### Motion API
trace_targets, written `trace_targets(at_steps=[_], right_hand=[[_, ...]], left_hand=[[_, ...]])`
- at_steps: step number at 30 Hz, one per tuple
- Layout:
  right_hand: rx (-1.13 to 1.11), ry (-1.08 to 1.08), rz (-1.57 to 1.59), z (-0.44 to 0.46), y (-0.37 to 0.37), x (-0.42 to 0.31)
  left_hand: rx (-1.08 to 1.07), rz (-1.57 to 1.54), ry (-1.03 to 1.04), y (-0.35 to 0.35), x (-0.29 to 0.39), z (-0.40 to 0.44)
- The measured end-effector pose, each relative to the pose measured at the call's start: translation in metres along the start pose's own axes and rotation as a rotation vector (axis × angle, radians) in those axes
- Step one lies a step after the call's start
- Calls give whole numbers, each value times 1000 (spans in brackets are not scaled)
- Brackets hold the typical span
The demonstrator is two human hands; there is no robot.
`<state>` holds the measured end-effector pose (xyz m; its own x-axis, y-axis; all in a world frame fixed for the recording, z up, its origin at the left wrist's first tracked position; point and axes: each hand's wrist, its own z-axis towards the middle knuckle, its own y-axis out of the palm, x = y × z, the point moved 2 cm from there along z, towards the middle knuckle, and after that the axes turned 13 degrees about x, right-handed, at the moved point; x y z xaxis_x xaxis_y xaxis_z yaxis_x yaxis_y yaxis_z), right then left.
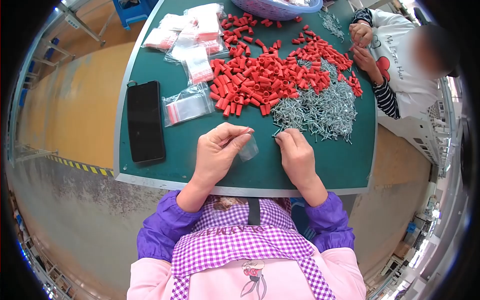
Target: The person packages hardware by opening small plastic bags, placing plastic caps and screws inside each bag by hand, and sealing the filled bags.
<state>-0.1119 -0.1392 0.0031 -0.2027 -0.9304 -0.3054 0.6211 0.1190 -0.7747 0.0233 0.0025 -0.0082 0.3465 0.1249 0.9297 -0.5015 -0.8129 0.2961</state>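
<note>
My left hand (220,150) pinches a small clear zip bag (248,150) with a red strip at its top edge. Just right of it, my right hand (296,155) has its fingertips pressed together at the near edge of the pile of silver screws (320,112). A screw (276,134) seems to show at those fingertips. Beyond both hands spreads a heap of red plastic caps (260,75), shaped like tapered tubes, meeting the screws on its right side.
A stack of clear bags (200,35) lies at the back left, with another bag bundle (187,107) nearer. A black phone (145,122) rests on the green table (240,175) at left. A purple basket (280,9) stands at the back. Across the right edge, a co-worker's hands (362,45) hover by the caps.
</note>
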Motion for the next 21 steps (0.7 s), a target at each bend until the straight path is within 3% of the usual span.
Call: trace_targets(at_steps=[5,14,21], right_hand=[[-53,24,-34,9,-3,4],[-194,-137,-173,30,2,-2],[-355,9,-232,44,11,2]], left_hand=[[-12,-12,-29,-2,4,-3],[-34,-121,-230,-1,11,-1],[16,-102,-205,-2,9,0]])
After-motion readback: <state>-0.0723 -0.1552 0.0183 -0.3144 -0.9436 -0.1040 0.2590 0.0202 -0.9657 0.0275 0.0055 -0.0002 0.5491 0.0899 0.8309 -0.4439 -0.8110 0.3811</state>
